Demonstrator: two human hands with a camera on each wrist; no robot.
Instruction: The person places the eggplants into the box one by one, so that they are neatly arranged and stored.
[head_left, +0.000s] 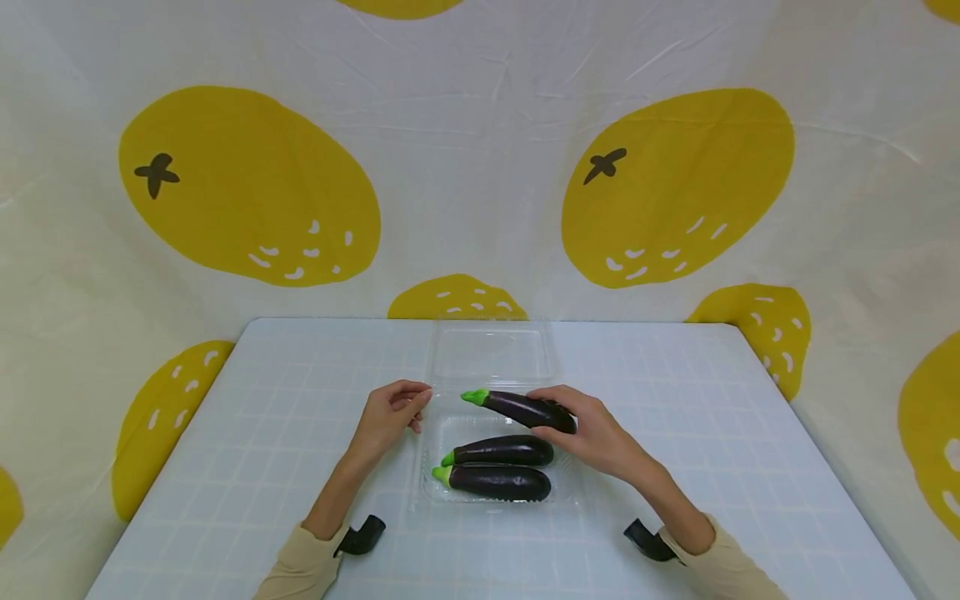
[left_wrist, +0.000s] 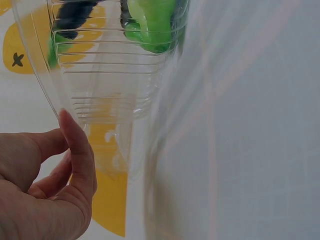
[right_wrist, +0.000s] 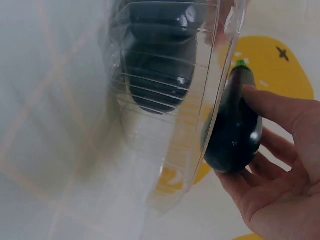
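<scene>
My right hand (head_left: pixel 600 433) grips an eggplant (head_left: pixel 521 408) with a green stem, thumb on its near side and fingers on its far side. In the right wrist view this eggplant (right_wrist: pixel 235 122) shows above the container's rim. Two more eggplants (head_left: pixel 504 451) lie side by side in the clear plastic container (head_left: pixel 423 492), their green stems to the left. At the container's left rim, my left hand (head_left: pixel 390 417) pinches the edge between thumb and finger. The left wrist view shows these fingertips (left_wrist: pixel 65 120) right at the rim, below the ridged wall.
The container's clear lid (head_left: pixel 492 354) lies folded back toward the table's far edge. Beneath everything is a white checked tabletop (head_left: pixel 300 400). A pale cloth with yellow fruit prints (head_left: pixel 247 183) hangs behind the table. Black wrist mounts (head_left: pixel 363 535) stick out from both sleeves.
</scene>
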